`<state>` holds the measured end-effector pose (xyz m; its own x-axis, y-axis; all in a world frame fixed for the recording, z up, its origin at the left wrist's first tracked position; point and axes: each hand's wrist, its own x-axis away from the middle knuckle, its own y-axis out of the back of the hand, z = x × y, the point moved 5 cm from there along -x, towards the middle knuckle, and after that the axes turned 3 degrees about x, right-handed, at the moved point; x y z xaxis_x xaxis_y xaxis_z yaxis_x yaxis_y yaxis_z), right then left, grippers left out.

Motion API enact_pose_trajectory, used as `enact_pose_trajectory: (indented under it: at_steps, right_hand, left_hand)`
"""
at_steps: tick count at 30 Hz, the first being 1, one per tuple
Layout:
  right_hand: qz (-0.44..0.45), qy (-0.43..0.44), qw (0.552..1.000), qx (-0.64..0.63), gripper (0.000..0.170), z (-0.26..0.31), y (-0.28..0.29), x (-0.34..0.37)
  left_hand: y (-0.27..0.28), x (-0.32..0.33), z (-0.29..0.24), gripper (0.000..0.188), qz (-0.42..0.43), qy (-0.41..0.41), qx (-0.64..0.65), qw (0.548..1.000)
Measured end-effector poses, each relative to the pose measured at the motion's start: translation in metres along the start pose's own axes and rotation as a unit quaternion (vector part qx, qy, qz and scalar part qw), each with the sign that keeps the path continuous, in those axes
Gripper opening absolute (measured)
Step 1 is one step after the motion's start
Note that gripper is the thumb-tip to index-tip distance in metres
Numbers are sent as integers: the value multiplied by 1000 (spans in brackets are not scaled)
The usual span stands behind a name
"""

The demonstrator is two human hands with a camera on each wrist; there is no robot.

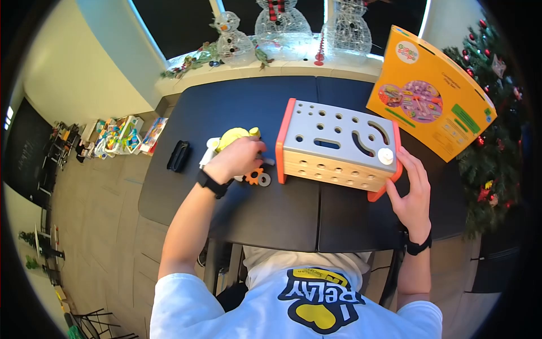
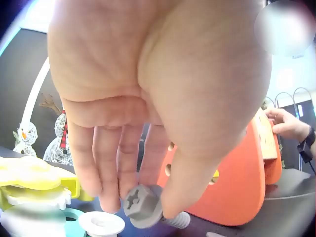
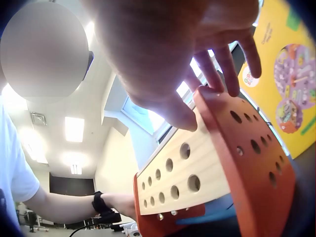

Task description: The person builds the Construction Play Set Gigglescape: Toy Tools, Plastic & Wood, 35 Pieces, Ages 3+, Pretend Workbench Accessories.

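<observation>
My left hand hovers low over a cluster of toy parts and pinches a grey toy bolt between thumb and fingertips. The bolt's hexagonal head with a cross slot faces the left wrist view. Close by lie a yellow toy piece, an orange gear, a grey washer and a white flanged piece. My right hand rests at the right end of a toy workbench, fingers extended over the orange end panel, thumb by the wooden front. A white round knob sits on its grey top.
A yellow toy box stands behind the workbench on the right. A black case lies at the left of the dark table. Wire snowmen line the window ledge, and a decorated tree stands at the right.
</observation>
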<state>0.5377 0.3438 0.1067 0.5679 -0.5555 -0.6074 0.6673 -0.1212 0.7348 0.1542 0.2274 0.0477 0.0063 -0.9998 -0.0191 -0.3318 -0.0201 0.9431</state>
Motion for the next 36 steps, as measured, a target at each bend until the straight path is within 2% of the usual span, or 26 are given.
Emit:
enact_pose_trajectory:
  at_steps: [2, 3, 6, 7, 11, 15, 18, 20, 22, 26, 31, 36]
  right_hand:
    - [8, 6, 1000, -19, 59, -3, 2, -1]
    - [13, 7, 999, -29, 60, -4, 3, -1]
    - [23, 12, 999, -37, 62, -5, 6, -2]
    - [21, 14, 999, -43, 63, -6, 6, -3]
    - [30, 2, 998, -61, 62, -11, 6, -4]
    - [33, 8, 998, -49, 62, -14, 7, -4]
    - [29, 7, 998, -49, 62, -16, 5, -4]
    - [28, 5, 998, -49, 61, -16, 5, -3]
    - [28, 4, 998, -48, 61, -16, 5, -3]
    - [28, 1, 999, -44, 61, -15, 5, -3]
    - [30, -3, 999, -45, 60, -13, 6, -3]
    - [30, -1, 998, -46, 58, -13, 6, -3]
  left_hand:
    - [14, 10, -1, 26, -79, -21, 33, 996]
    - [22, 17, -2, 26, -104, -1, 64, 993]
    - [46, 38, -21, 26, -167, 38, 152, 973]
    - [50, 43, -31, 26, -164, 35, 189, 968]
    - [43, 54, -70, 26, -199, 47, 198, 959]
    - [42, 62, -95, 24, -248, 57, 103, 961]
    - [42, 66, -107, 29, -239, 66, 130, 960]
    - [41, 62, -123, 29, -203, -4, 212, 956]
    - [30, 54, -140, 30, -188, -66, 229, 953]
    - [3, 29, -168, 31, -179, -120, 256, 942]
    - [-20, 0, -183, 30, -236, -141, 222, 936]
    - [-29, -6, -190, 32, -257, -126, 190, 939]
